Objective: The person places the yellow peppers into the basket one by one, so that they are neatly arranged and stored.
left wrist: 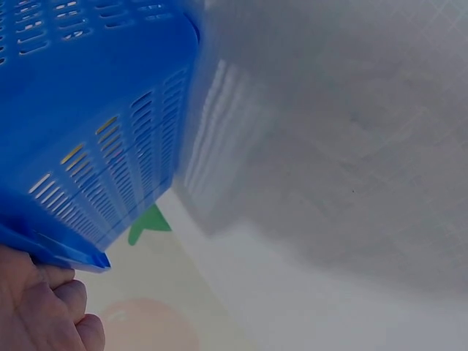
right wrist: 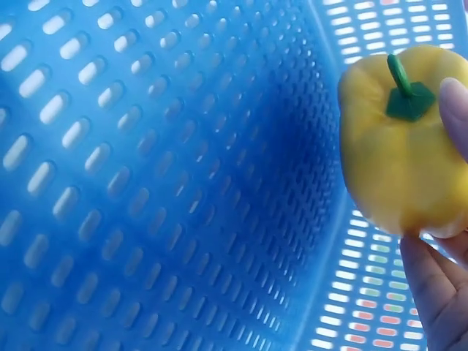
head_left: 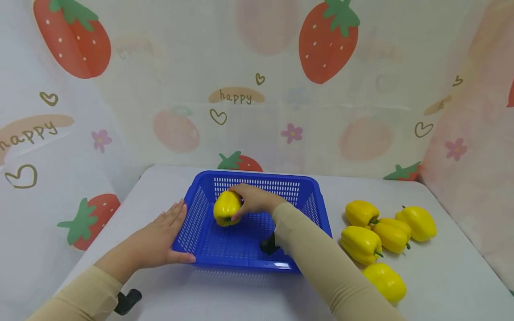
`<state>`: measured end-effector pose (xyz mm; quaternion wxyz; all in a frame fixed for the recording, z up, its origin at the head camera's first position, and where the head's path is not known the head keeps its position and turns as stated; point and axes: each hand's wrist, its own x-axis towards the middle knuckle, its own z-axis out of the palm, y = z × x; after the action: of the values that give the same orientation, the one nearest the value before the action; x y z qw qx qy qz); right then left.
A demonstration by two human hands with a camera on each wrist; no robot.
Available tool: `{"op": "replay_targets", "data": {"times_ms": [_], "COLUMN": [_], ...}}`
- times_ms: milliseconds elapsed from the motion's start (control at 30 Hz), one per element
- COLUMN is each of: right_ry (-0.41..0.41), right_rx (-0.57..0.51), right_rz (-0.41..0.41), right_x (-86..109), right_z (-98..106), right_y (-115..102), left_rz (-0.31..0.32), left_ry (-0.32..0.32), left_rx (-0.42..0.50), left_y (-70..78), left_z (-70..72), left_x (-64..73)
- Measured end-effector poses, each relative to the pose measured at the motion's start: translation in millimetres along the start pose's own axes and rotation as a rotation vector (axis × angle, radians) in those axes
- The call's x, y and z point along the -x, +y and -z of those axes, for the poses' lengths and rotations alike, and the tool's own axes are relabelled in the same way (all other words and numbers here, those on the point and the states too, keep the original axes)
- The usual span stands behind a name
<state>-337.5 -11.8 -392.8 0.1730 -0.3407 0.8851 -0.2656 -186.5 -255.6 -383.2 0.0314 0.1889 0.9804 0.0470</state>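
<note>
Fingers and thumb of the right hand (head_left: 254, 198) curl round one yellow pepper (head_left: 226, 208) and grip it, while those of the left hand (head_left: 160, 236) lie extended against a basket, thumb spread over the near left corner. The left wrist view catches only part of that hand, so whether its fingertips bend under the rim is hard to say.

A pale backdrop (head_left: 257, 133) surrounds the scene at the back and sides, printed with strawberries, hearts, flowers and the word "happy". Below it spreads a white table (head_left: 201, 298). On this stands the blue basket (head_left: 233, 262), rectangular, with slotted walls and its mouth facing up. A beige left sleeve (head_left: 86, 292) comes in from the lower left; the right sleeve (head_left: 329, 263) crosses over the basket's near right corner.

The gripped pepper is inside the basket, toward the left wall, its green stem turned to the person. Outside, to the right, five loose peppers (head_left: 361, 244) lie on the table: four in a cluster and one nearer the person, partly hidden by the right sleeve. Smaller again, a black piece (head_left: 129, 301) juts out at the left cuff, and a second black piece (head_left: 269, 244) at the right.
</note>
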Motion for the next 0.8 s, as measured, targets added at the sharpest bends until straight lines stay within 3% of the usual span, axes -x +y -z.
{"op": "replay_targets", "data": {"times_ms": [800], "right_ry": [-0.025], "right_rx": [0.032], "right_rz": [-0.026], "right_x": [-6.2], "right_z": [-11], "right_y": [8], "left_rz": [0.000], "left_ry": [0.007], "left_rx": [-0.019], "left_y": [-1.7], "left_z": [-3.2], "left_x": [0.1]}}
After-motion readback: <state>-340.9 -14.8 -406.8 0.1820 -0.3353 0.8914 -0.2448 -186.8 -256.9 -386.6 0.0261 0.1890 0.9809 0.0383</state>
